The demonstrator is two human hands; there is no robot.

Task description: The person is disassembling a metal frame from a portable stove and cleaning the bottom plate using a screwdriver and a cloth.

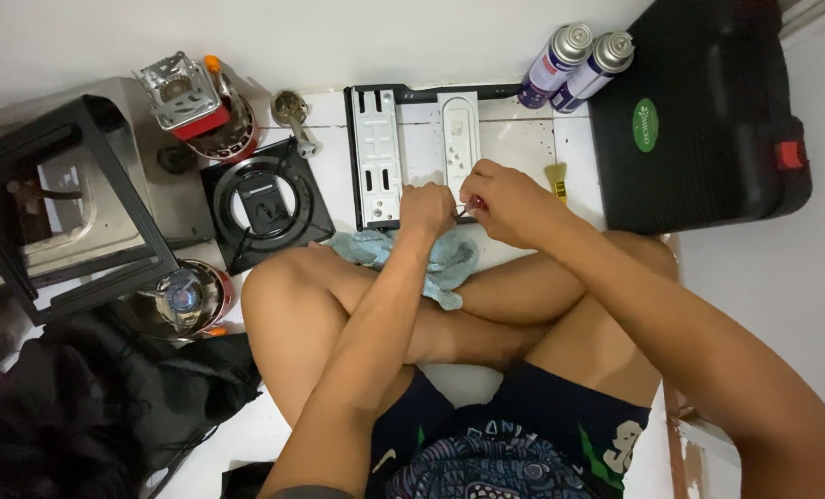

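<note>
While both hands' grip closes on a small tool (468, 207), white floor tiles (523, 139) meet a white wall (339, 37).

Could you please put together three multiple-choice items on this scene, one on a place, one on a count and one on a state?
1. Where does the blue cloth lie?
A. on the black case
B. on the floor in front of the crossed legs, below both hands
C. on top of the spray cans

2. How many spray cans stand by the wall?
A. two
B. four
C. none

3. What is the right hand doing?
A. lying flat and open on the black case
B. hanging empty in the air
C. closed around a small red-handled tool

Answers: 1 B, the cloth sits beneath the left hand, against the metal plate; 2 A, two silver-topped cans stand side by side; 3 C, the fingers wrap the tool.
</note>
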